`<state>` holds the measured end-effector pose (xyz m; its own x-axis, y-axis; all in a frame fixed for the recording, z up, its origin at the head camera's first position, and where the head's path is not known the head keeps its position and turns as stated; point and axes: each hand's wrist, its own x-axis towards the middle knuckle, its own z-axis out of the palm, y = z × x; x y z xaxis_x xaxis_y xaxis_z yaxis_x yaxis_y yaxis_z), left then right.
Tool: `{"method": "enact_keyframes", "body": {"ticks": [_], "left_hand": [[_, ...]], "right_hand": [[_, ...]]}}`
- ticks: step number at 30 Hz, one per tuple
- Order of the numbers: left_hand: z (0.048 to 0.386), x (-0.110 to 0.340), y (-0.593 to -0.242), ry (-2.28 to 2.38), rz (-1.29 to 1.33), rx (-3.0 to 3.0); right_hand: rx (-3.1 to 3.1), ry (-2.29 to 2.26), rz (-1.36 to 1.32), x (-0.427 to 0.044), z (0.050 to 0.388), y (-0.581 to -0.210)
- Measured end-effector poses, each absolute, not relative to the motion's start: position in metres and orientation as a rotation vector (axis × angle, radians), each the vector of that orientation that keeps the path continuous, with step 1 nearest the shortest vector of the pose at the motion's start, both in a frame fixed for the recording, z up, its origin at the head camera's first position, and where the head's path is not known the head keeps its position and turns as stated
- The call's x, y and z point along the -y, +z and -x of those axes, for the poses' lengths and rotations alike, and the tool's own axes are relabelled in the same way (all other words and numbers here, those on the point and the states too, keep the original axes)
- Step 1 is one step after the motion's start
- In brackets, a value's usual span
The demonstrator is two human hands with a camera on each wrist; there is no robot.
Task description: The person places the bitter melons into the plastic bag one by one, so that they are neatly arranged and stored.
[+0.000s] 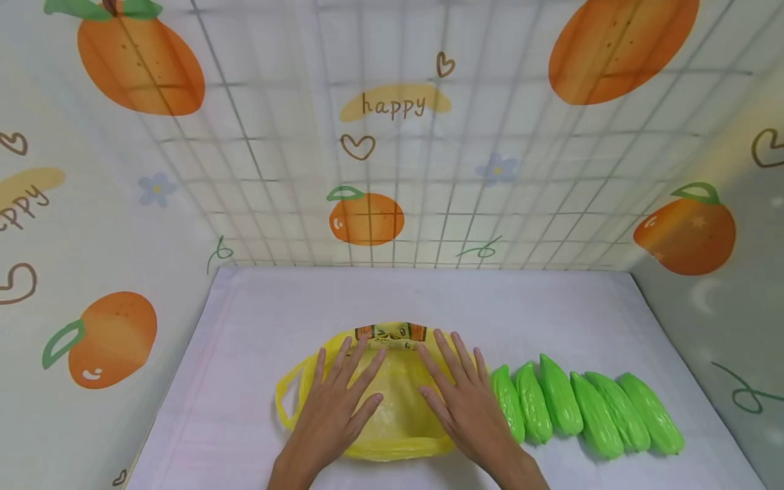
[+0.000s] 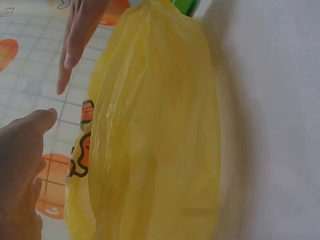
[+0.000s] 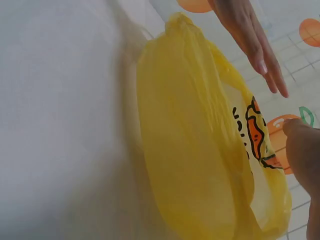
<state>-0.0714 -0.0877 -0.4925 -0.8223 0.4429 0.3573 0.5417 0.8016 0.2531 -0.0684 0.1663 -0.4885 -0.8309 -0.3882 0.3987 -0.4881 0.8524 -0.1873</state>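
Note:
A yellow plastic bag (image 1: 392, 446) stands on the white tabletop with its mouth spread wide, and its inside shows in the head view. Printed lettering and an orange cartoon figure (image 3: 256, 132) mark its far side. Over the left part of the bag is my left hand (image 1: 337, 401), fingers straight and spread. My right hand (image 1: 462, 398) is held the same way over the right part. Neither hand grips anything; whether they touch the bag I cannot tell. In the left wrist view the bag's side (image 2: 165, 125) rises tall beside the left hand.
Several bright green, elongated wrapped items (image 1: 554, 398) lie in a row right of the bag. A bag handle loop (image 1: 283, 401) sticks out at the left. Behind the white table (image 1: 245, 306) stands a wire grid under a fruit-print sheet (image 1: 422, 163), with printed side walls.

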Motion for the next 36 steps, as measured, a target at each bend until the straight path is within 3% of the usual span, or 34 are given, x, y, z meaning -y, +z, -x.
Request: {"method": "enact_keyframes", "body": {"ticks": [14, 27, 36], "left_hand": [[0.070, 0.114, -0.498, -0.612, 0.626, 2.747], [0.061, 0.146, -0.512, -0.808, 0.063, 2.845], [0.061, 0.153, -0.523, -0.975, -0.134, 2.898]], "right_hand": [[2.706, 0.518, -0.493, -0.195, 0.066, -0.491], [2.687, 0.665, -0.322, -0.228, 0.058, -0.492], [2.653, 0.691, -0.316, -0.241, 0.058, -0.501]]}}
